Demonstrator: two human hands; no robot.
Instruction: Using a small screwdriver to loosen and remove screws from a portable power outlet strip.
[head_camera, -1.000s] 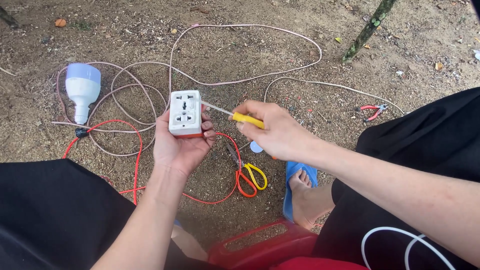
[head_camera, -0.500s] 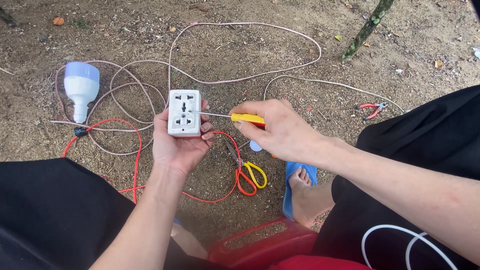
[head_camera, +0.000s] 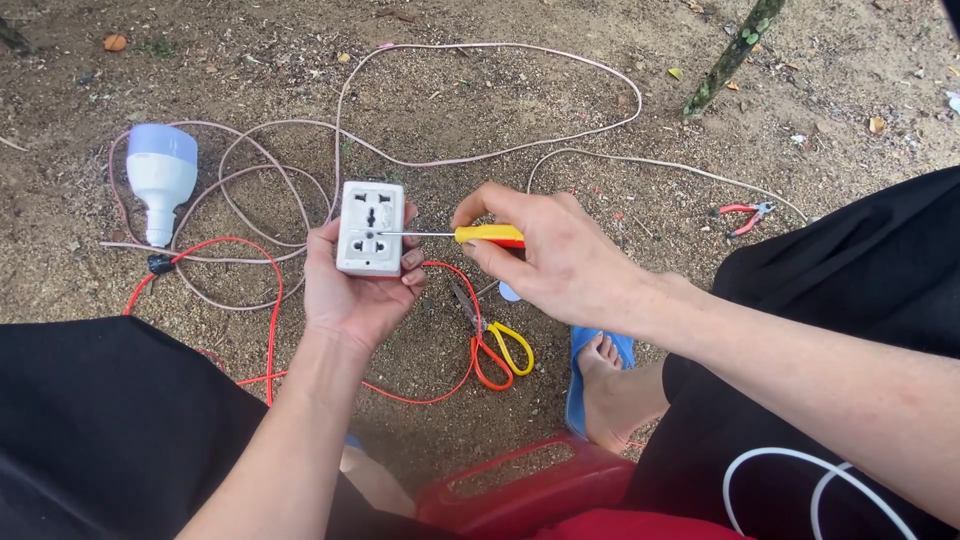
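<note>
My left hand (head_camera: 355, 290) holds a white rectangular socket box (head_camera: 370, 227) face up, fingers wrapped round its sides. In my right hand (head_camera: 545, 250) is a yellow-and-red handled screwdriver (head_camera: 487, 236). Its thin metal shaft lies level and its tip touches the middle of the socket's face. Both hands hover over bare dirt ground, above my black-trousered knees.
A white and pale-blue bulb (head_camera: 160, 180) lies at the left among loops of pinkish cable (head_camera: 480, 155) and red wire (head_camera: 270, 300). Orange-and-yellow scissors (head_camera: 495, 345) lie under my hands. Red pliers (head_camera: 742, 215) lie at the right. A red plastic stool (head_camera: 520, 490) and my sandalled foot (head_camera: 600, 385) are below.
The screwdriver has swung from a slant to level and its tip has moved to the centre of the socket face. The socket has stayed in my left hand.
</note>
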